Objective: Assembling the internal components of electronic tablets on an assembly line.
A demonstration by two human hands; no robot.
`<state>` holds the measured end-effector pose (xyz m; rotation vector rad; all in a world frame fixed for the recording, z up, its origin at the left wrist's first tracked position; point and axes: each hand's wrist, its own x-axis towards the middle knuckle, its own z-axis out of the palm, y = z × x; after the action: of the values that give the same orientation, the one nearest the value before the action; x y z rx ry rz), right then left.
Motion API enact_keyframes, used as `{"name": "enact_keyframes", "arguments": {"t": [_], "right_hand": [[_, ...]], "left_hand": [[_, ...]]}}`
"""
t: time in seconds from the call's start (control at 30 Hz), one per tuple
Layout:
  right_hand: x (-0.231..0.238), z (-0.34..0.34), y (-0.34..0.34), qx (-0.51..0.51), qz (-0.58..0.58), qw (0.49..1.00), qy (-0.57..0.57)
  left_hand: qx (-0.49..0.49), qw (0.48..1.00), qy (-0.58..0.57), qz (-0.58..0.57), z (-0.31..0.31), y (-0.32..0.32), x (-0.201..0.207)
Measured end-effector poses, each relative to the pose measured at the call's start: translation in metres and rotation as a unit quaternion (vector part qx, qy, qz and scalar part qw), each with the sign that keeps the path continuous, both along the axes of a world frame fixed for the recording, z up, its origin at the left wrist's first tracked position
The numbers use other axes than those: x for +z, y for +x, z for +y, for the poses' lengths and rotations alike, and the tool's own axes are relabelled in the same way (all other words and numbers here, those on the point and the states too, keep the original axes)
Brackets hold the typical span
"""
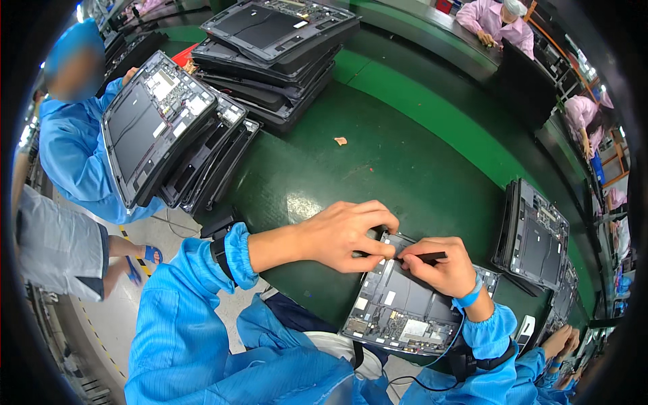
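An opened laptop base point(385, 312) lies on the green table below my hands, its circuit board and dark battery area showing. My left hand point(344, 236) reaches across to the base's far edge. Its thumb and index finger are bent together there in a pinch, and whatever lies between them is too small to make out. My right hand point(442, 266), right beside it, grips a slim black pen-like tool point(432, 256) whose inner end is among the fingers, over the base. A blue wrist strap point(470, 295) with a cord circles my right wrist.
Stacks of opened laptop bases stand at the far left point(270, 30), nearer left point(158, 128) and right point(536, 236). A small tan scrap point(340, 141) lies on the green table point(378, 182). A blue-clad co-worker point(77, 145) is at left; another person's hands point(561, 342) show lower right.
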<state>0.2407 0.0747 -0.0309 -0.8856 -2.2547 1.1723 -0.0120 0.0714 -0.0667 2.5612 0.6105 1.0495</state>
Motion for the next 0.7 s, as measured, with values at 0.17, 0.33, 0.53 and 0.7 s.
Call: {"name": "enact_keyframes", "arguments": {"t": [0.17, 0.33, 0.53, 0.7], "right_hand": [[0.002, -0.001, 0.000, -0.004, 0.001, 1.000, -0.001], [0.003, -0.003, -0.002, -0.023, -0.015, 0.998, 0.058], [-0.005, -0.018, -0.001, -0.066, -0.005, 0.997, 0.049], [-0.002, -0.024, -0.003, -0.095, -0.021, 0.993, 0.062]], "left_hand": [[-0.002, 1.000, -0.003, -0.012, 0.001, 0.002, -0.002], [-0.004, 1.000, 0.015, -0.010, 0.003, 0.000, 0.001], [0.001, 1.000, 0.000, -0.008, 0.000, 0.000, -0.002], [-0.003, 1.000, 0.018, -0.020, -0.002, 0.000, -0.004]]}}
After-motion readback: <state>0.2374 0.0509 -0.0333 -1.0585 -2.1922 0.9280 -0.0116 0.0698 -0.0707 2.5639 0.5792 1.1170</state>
